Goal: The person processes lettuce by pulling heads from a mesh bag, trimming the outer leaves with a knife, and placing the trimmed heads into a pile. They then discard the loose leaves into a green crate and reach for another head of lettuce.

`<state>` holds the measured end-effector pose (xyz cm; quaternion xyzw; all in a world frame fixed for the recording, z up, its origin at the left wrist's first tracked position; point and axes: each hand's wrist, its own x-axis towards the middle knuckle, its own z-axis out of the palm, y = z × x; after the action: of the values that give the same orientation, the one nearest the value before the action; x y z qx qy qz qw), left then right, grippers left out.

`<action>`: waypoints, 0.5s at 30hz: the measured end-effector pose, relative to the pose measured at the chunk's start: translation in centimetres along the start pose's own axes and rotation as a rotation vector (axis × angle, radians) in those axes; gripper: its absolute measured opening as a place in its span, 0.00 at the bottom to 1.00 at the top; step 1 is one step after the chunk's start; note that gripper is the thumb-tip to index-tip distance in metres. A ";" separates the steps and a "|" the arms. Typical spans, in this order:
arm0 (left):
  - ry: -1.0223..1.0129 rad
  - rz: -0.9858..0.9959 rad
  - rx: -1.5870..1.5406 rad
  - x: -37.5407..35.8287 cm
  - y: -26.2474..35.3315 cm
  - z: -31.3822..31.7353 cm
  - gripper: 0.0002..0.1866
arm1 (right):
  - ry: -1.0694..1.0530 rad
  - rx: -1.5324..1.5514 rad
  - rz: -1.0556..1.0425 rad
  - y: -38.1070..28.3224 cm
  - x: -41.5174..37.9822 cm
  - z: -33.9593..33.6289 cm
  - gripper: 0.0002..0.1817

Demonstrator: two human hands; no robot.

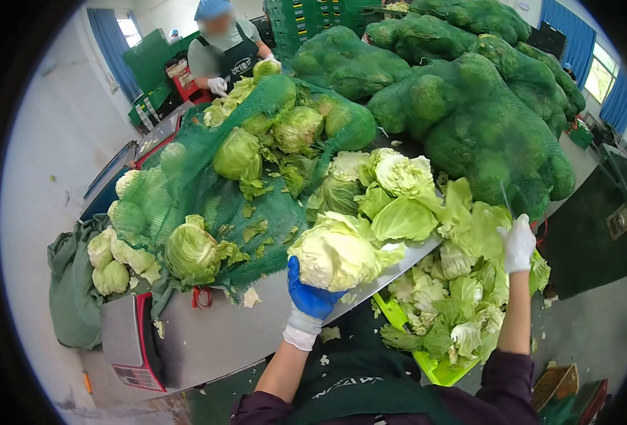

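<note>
**Pale cabbage [338,249] in the left hand [312,292], thin tool [507,198] in the right hand [519,244]**

On my head feed, the blue-gloved left hand is clamped on the pale cabbage from below and from its left side, holding it near the edge of the grey table [221,331]. The white-gloved right hand, well apart from it, is closed around the thin tool, which points upward; I cannot make out its full shape. Large loose leaves [473,223] lie just left of that hand. Below them I see a bright green bin [439,372] heaped with trimmed leaves [462,308].

Beyond the pale cabbage, more cabbages [405,173] crowd the table, and to their left a green net [257,234] spreads over and around others. Full mesh sacks [498,131] pile up at the back right. A red-edged scale [131,336] sits at my lower left. Across from me, a co-worker [244,69] wearing a blue cap and white gloves stands behind the net.
</note>
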<state>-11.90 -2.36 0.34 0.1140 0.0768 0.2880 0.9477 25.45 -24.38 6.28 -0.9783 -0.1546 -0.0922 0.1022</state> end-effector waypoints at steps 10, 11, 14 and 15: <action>0.226 0.217 0.475 1.7 -3.8 -3.4 0.30 | -0.242 0.887 -0.328 -15.4 -16.7 4.5 0.30; 0.221 0.171 0.418 1.5 -3.4 -2.7 0.31 | -0.202 0.848 -0.293 -15.4 -15.8 6.0 0.23; 0.187 0.071 0.317 1.0 -1.6 -2.5 0.34 | -0.038 0.573 -0.300 -12.3 -11.9 11.4 0.14; 0.156 0.020 0.272 1.1 -1.1 -2.5 0.36 | -0.062 0.590 -0.198 -10.6 -10.6 11.6 0.16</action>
<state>-10.95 -2.21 -2.41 0.2195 0.1876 0.2923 0.9117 13.89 -14.86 -5.36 -0.8890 -0.2721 -0.0230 0.3675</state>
